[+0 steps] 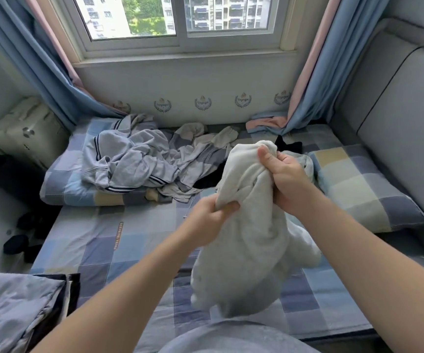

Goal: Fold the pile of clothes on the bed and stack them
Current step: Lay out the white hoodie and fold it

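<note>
The bed [134, 240] has a bare patch of checked sheet right in front, probably left free as folding space. The unfolded pile [139, 159] sits up at 11 o'clock; the folded stack [19, 304] waits at 8. Held up off the sheet dead centre is a white garment [246, 240], still bunched, I'd guess to find its edges. Right hand [286, 178] fisted round the top, left hand [209, 216] pinching a fold lower down.

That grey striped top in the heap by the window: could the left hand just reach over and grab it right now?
Probably not yet. The left hand is clenched on the white garment, as is the right hand. The way to the grey striped top over the checked bedsheet looks open; it must let go first.
</note>
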The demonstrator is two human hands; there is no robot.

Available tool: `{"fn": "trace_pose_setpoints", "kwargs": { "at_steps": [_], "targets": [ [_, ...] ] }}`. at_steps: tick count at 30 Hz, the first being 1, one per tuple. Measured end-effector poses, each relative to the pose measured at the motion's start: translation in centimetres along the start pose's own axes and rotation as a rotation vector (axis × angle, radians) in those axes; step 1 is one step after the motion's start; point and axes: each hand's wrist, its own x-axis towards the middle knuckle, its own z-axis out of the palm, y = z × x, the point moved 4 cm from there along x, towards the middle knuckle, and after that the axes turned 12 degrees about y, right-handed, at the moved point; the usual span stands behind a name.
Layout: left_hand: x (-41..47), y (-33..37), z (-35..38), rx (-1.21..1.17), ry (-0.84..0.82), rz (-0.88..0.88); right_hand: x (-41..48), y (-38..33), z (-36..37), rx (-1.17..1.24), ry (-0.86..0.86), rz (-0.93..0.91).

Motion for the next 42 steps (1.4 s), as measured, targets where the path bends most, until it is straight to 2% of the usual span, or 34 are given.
{"fn": "trace_pose_setpoints", "kwargs": {
  "at_steps": [2,4,6,8,10,13,17,21,24,28,31,33,38,40,42],
  "targets": [
    [0.5,1.5,-1.1,-0.09,0.145,-0.009,-0.1,-0.3,-0.8,-0.153,0.014,-0.086],
    [1.0,2.9,-2.7,-0.172,0.253,-0.047,-1.1,-0.1,-1.9,-0.47,0.016,-0.183],
    [1.6,3.8,-3.8,-0.259,0.295,-0.096,-2.7,2.1,-2.4,-0.665,-0.062,-0.105],
    [1.9,4.5,-3.9,-0.343,0.306,-0.145,-4.3,5.5,-1.9,-0.681,-0.178,0.069],
    [2.1,5.0,-3.2,-0.412,0.297,-0.176,-4.1,8.0,-1.3,-0.64,-0.157,0.092],
    [2.5,5.3,-3.4,-0.449,0.308,-0.187,-2.8,7.4,-1.0,-0.546,-0.108,-0.029],
    [3.2,4.6,-6.8,-0.303,0.387,-0.156,-1.8,5.3,-1.7,-0.498,-0.046,-0.045],
    [1.5,4.2,-6.6,0.075,0.123,0.0,-0.7,4.2,-1.6,-0.27,0.112,0.036],
    [0.4,2.9,-5.7,0.097,0.097,-0.003,0.0,3.0,-1.1,-0.089,0.21,0.069],
    [0.1,0.4,-4.8,0.023,0.143,-0.199,0.3,1.6,-0.3,0.033,0.252,0.044],
    [-0.8,-2.0,-3.1,-0.03,-0.002,-0.454,0.2,1.1,0.4,0.115,0.249,0.055],
    [-0.8,-3.1,-2.2,-0.101,-0.053,-0.507,0.3,0.9,-0.1,0.157,0.269,0.05],
    [1.8,1.0,-5.2,-0.415,0.444,-0.26,0.4,1.5,-4.5,0.039,0.351,0.065],
    [3.0,4.5,-7.1,-0.435,0.495,-0.121,0.2,1.9,-5.8,-0.098,0.361,0.04],
    [3.7,8.1,-7.5,-0.366,0.445,0.002,-0.6,1.5,-5.9,-0.293,0.322,-0.129]
  ]
}}
